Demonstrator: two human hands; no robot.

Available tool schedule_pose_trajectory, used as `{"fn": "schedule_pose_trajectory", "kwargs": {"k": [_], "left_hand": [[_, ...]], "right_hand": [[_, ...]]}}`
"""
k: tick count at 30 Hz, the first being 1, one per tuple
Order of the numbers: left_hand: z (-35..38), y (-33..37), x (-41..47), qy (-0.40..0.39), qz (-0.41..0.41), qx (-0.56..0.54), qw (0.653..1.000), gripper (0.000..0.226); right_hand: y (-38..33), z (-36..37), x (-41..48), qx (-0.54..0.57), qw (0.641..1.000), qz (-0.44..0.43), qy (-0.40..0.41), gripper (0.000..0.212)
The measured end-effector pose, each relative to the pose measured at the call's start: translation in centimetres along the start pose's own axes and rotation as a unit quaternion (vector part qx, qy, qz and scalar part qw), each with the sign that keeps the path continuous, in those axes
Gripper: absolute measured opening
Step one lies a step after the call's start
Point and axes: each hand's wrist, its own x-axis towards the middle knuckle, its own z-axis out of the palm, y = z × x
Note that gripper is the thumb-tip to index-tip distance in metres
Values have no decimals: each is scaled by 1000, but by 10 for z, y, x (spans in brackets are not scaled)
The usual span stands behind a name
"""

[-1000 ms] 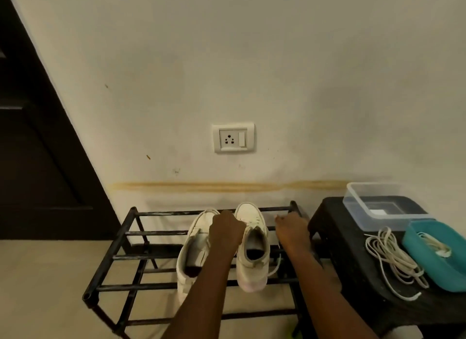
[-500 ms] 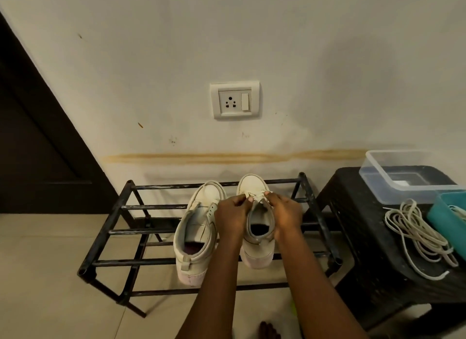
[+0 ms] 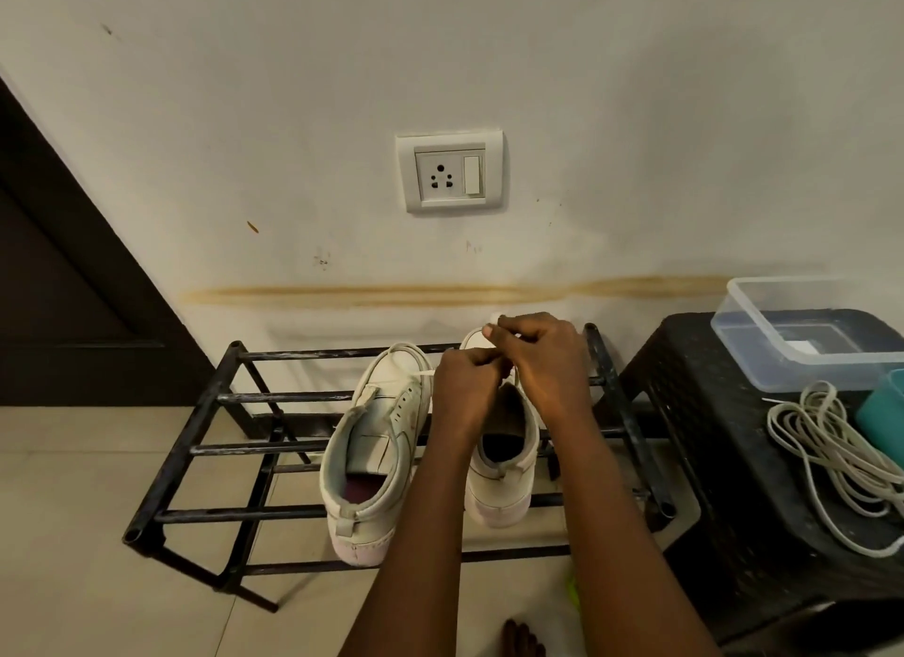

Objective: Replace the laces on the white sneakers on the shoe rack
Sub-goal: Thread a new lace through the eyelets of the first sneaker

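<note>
Two white sneakers stand side by side on a black metal shoe rack (image 3: 205, 448), heels toward me. The left sneaker (image 3: 376, 451) has an open tongue, and a thin white lace end crosses its toe area. Over the front of the right sneaker (image 3: 504, 466), my left hand (image 3: 464, 387) has its fingers curled at the eyelets, pinching the white lace. My right hand (image 3: 543, 358) pinches the same lace just above the toe. The lacing under my hands is hidden. A bundle of loose white laces (image 3: 826, 456) lies on the black stool to the right.
A black plastic stool (image 3: 694, 426) stands right of the rack, bearing a clear plastic box (image 3: 753, 333) and a teal container (image 3: 885, 412). A wall socket (image 3: 450, 172) sits above the rack. A dark door (image 3: 63, 289) is at left. My bare toes (image 3: 523, 639) show on the tiled floor.
Both hands have moved from the shoe's sides onto the front of the right sneaker and taken hold of its lace. The camera has come closer and tilted down.
</note>
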Motion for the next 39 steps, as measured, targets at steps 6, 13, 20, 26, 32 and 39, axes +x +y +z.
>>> {"fn": "schedule_pose_trajectory", "kwargs": {"k": [6, 13, 20, 26, 32, 39], "left_hand": [[-11, 2, 1, -59, -5, -25, 998, 49], [-13, 1, 2, -43, 27, -46, 998, 23], [-11, -5, 6, -26, 29, -64, 997, 27], [-3, -6, 5, 1, 4, -97, 995, 33], [0, -6, 6, 18, 6, -99, 995, 30], [-1, -12, 10, 11, 12, -69, 998, 30]], "right_hand": [[-4, 3, 0, -86, 995, -51, -20, 25], [3, -8, 1, -62, 995, -50, -59, 22], [20, -14, 2, -44, 988, -11, -147, 16], [25, -10, 6, -124, 990, -47, -46, 18], [30, -8, 5, -210, 975, -72, -7, 25], [32, -10, 4, -135, 990, -27, 4, 25]]}}
